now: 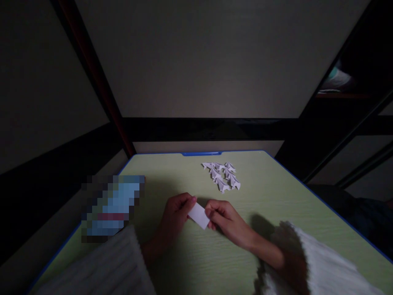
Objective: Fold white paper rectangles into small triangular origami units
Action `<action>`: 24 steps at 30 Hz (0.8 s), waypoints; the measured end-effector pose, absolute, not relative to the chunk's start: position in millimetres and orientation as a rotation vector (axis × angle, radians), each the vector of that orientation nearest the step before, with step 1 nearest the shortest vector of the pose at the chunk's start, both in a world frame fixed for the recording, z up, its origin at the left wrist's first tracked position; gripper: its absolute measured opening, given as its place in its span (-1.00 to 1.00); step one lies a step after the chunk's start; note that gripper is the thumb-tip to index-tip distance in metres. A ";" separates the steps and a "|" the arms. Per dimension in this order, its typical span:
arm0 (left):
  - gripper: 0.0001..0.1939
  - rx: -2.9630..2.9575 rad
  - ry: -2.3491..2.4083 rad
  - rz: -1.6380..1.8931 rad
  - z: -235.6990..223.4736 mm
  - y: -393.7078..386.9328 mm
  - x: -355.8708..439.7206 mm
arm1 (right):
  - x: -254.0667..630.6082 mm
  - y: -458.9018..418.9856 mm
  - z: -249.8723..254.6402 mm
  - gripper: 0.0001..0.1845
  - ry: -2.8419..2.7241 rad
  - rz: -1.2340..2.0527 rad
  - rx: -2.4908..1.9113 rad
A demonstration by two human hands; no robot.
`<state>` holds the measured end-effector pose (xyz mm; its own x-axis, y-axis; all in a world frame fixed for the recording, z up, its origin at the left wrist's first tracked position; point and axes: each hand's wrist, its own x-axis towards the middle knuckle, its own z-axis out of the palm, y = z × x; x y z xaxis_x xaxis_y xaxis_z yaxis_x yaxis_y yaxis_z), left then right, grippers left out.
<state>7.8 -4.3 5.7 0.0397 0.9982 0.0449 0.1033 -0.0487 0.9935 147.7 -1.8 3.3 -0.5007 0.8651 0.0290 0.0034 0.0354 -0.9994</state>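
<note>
A small white piece of paper (199, 214) is stretched between my two hands, tilted, above the middle of the table. My left hand (177, 211) pinches its left end between thumb and fingers. On the opposite end, my right hand (223, 216) has its thumb on top and its fingers curled underneath. Whether the paper has fold lines cannot be made out. Beyond my hands lie several small folded white paper pieces (215, 174) with pointed tips, grouped in two slanting rows.
The pale green table (153, 172) has a blue edge and a blue handle (202, 154) at its far side. A pixelated flat device (115, 205) lies at the left. Large light panels (199, 61) stand behind, with a dark shelf (340, 96) at right.
</note>
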 end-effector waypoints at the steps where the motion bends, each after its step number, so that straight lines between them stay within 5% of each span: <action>1: -0.69 1.314 1.251 1.179 5.3 -3.8 7.4 | 148.1 -1.7 3.9 -0.81 -1.609 1.547 -0.895; 8: -0.75 1.060 1.547 1.589 10.6 0.3 -11.5 | 157.7 -4.7 8.9 -0.76 -1.574 1.460 -0.946; 24: -0.78 1.227 1.149 1.166 13.2 -11.9 16.4 | 152.0 -3.6 14.5 -0.69 -1.324 1.470 -0.879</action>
